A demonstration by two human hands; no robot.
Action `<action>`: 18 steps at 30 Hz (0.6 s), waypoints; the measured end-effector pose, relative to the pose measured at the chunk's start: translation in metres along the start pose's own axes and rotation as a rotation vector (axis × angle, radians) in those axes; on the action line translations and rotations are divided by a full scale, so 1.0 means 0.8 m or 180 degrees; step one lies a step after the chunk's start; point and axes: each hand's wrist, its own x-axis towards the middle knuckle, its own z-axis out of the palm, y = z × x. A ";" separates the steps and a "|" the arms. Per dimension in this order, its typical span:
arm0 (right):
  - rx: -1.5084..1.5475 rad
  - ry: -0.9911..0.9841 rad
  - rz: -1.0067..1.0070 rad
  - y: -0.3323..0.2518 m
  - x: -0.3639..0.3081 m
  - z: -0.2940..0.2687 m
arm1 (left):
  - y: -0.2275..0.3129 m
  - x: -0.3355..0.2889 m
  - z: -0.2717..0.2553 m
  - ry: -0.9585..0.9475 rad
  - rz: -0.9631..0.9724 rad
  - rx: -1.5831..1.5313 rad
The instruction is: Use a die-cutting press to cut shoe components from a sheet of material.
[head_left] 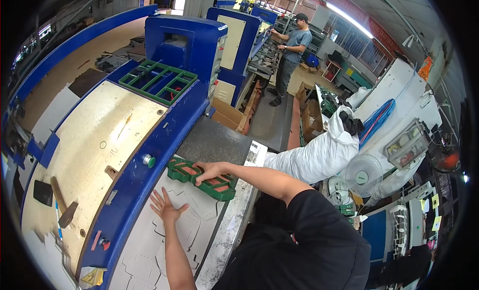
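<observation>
Right hand holds green frame; left hand spread on sheet; outlines toward 7 o'clock seem cut, pieces not lifted.

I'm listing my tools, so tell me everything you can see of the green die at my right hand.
The die is a long, low green frame, seemingly painted metal, with an angular outline and reddish-pink areas inside. It lies on the pale sheet, near its far end, slanting down rightward in the picture. The right hand grasps it around the middle, covering part, so I can't tell whether it's one piece. Its underside is hidden.
</observation>
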 end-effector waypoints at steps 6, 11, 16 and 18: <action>-0.0311 -0.0572 -0.0294 0.017 -0.023 -0.044 | 0.004 0.002 0.004 0.0130 -0.0005 0.0002; -0.0071 -0.1246 -0.1008 0.066 -0.031 -0.080 | 0.011 0.005 0.005 0.0342 -0.0038 0.0026; 0.0926 -0.2090 -0.1215 0.131 -0.035 -0.135 | 0.014 0.005 0.020 0.0852 -0.0107 -0.0209; 0.1440 -0.1869 -0.0773 0.165 -0.049 -0.164 | 0.028 -0.008 0.043 0.1823 -0.0154 -0.0673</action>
